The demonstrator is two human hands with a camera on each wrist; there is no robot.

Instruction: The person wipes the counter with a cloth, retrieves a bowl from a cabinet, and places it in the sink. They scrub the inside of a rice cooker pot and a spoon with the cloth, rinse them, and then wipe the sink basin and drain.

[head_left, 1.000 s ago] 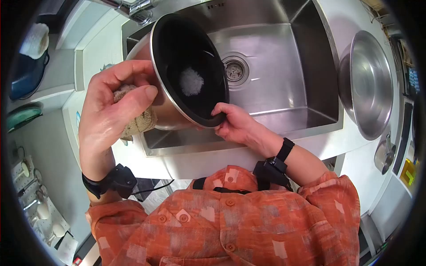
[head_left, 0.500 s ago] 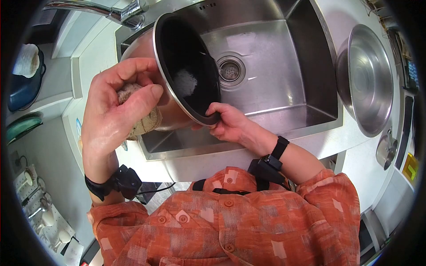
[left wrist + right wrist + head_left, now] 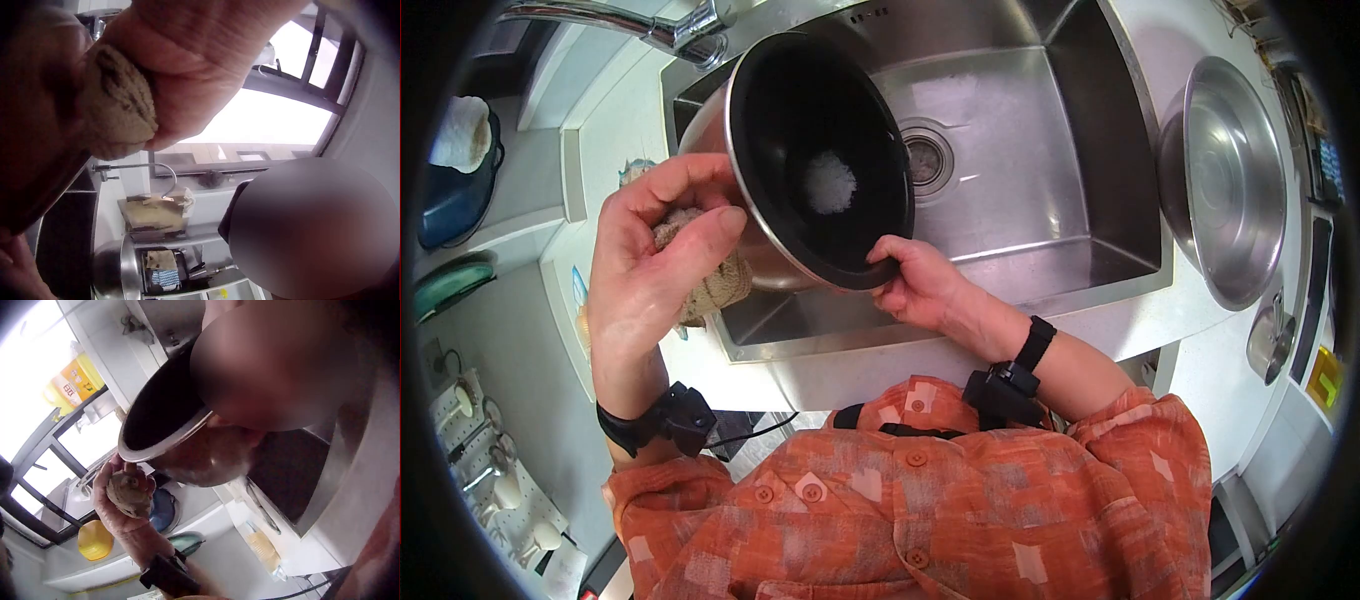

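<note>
A rice cooker inner pot (image 3: 815, 120), black inside and metallic outside, is tilted on its side over the left part of the sink. A white glare patch shows on its inner bottom. My left hand (image 3: 645, 250) grips a bunched brown cloth (image 3: 720, 285) against the pot's outer wall, its fingertips near the rim. In the left wrist view the cloth (image 3: 119, 106) bulges out of the palm. My right hand (image 3: 925, 285) pinches the pot's near rim, thumb on the inner side; its other fingers are partly hidden behind the wall.
The steel sink (image 3: 1000, 150) lies beneath, its drain (image 3: 925, 160) right of the pot. A faucet (image 3: 690, 30) stands at the back left. On the right counter leans a large steel basin (image 3: 1230, 180), with a small metal pan (image 3: 1270, 345) nearby. A blue pot (image 3: 455, 190) sits on the left shelf.
The pot has swung slightly, its mouth now facing up toward me more than half a second ago. Both hands keep their holds, and the cloth stays in the left hand.
</note>
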